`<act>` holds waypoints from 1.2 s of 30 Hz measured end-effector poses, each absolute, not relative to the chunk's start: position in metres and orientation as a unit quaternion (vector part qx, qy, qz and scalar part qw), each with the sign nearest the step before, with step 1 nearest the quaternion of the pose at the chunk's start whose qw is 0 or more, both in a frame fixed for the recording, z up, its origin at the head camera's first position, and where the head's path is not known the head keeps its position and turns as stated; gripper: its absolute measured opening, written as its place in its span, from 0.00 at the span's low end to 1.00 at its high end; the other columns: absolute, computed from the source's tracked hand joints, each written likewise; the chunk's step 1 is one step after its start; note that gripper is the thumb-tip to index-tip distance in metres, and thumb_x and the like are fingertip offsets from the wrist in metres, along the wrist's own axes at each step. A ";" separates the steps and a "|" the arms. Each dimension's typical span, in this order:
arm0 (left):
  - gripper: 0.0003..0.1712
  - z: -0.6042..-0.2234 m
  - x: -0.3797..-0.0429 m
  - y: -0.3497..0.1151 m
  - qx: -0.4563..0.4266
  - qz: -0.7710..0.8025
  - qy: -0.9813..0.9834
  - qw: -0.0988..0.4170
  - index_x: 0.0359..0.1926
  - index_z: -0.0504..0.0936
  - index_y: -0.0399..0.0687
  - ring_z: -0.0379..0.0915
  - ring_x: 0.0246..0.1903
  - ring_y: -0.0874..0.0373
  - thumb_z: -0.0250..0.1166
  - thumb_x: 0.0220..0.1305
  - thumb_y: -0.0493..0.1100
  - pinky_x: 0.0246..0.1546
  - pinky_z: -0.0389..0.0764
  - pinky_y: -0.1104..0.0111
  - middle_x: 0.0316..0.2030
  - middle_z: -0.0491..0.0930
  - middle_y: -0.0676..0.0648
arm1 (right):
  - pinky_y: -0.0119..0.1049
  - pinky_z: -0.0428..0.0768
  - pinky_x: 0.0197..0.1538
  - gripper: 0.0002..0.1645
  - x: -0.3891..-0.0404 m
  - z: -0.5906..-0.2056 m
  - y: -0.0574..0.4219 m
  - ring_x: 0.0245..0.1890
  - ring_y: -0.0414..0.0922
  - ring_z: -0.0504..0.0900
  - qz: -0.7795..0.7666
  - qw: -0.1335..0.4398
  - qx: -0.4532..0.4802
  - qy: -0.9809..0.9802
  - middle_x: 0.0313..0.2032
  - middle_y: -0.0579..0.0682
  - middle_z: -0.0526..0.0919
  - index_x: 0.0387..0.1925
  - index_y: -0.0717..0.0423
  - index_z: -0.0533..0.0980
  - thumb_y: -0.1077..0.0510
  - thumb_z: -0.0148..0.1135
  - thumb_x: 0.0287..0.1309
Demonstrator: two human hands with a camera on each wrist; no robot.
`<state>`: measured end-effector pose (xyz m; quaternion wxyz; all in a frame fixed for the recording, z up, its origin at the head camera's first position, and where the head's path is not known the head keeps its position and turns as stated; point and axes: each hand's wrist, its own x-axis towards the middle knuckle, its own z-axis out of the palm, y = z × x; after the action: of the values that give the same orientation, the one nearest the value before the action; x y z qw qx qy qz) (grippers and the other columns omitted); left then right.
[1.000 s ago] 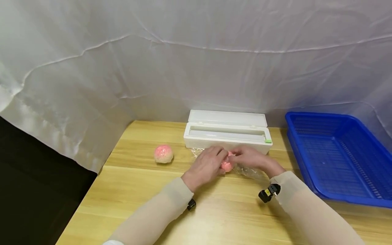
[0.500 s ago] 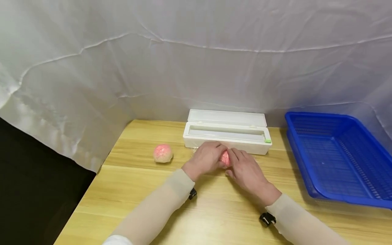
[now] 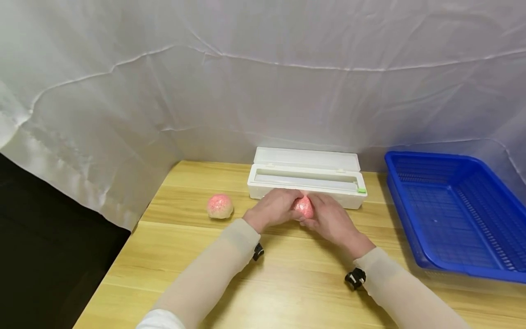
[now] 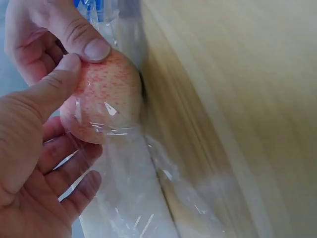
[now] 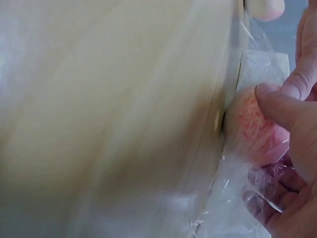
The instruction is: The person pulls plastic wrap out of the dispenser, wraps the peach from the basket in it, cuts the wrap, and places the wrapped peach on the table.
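Note:
Between both hands is a peach (image 3: 304, 208), pink with a cream base, with clear plastic film (image 4: 133, 188) over it. My left hand (image 3: 273, 210) holds it from the left, thumb pressed on its skin. My right hand (image 3: 332, 221) grips the other side, its thumb (image 5: 280, 104) close to the left thumb on top of the peach. In the left wrist view, loose film trails from the fruit along the tabletop. A second peach (image 3: 219, 206) sits apart on the wooden table, left of the left hand.
Just behind the hands stands a white film dispenser box (image 3: 353, 201), its lid (image 3: 306, 157) raised and a green slider (image 3: 361, 190) at its right end. A blue plastic basket (image 3: 419, 228) is at the right. A pale curtain (image 3: 263, 100) hangs behind the table (image 3: 164, 265).
The right hand has come from the film at the peach's right side round onto the peach itself. Film that was spread to the right is now mostly hidden by the hands.

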<state>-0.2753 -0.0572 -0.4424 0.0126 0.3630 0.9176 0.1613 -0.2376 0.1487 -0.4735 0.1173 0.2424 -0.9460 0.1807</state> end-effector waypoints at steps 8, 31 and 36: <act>0.42 -0.448 -0.272 -0.060 0.361 0.090 0.928 -0.019 0.74 0.74 0.52 0.73 0.69 0.53 0.72 0.66 0.64 0.75 0.68 0.57 0.70 0.77 0.50 | 0.60 0.77 0.67 0.49 -0.241 -0.474 0.153 0.63 0.63 0.79 0.155 0.119 0.235 -0.952 0.61 0.64 0.82 0.68 0.66 0.73 0.39 0.80 0.56; 0.32 -0.465 -0.251 -0.118 0.022 0.404 0.914 0.028 0.72 0.68 0.36 0.82 0.53 0.42 0.59 0.79 0.53 0.54 0.83 0.49 0.56 0.83 0.35 | 0.64 0.75 0.66 0.49 -0.238 -0.477 0.151 0.65 0.63 0.76 0.147 0.122 0.201 -0.961 0.62 0.64 0.80 0.66 0.65 0.74 0.38 0.79 0.55; 0.23 -0.477 -0.258 -0.114 0.004 0.424 0.905 0.005 0.65 0.69 0.41 0.82 0.43 0.47 0.61 0.79 0.47 0.44 0.82 0.55 0.45 0.87 0.39 | 0.63 0.76 0.64 0.47 -0.240 -0.479 0.149 0.64 0.62 0.77 0.151 0.125 0.210 -0.958 0.61 0.62 0.81 0.65 0.63 0.75 0.37 0.79 0.54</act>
<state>-0.2582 -0.1142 -0.4773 0.0048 0.0041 0.9055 0.4243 -0.2398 0.1489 -0.4790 0.1251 0.2095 -0.9579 0.1514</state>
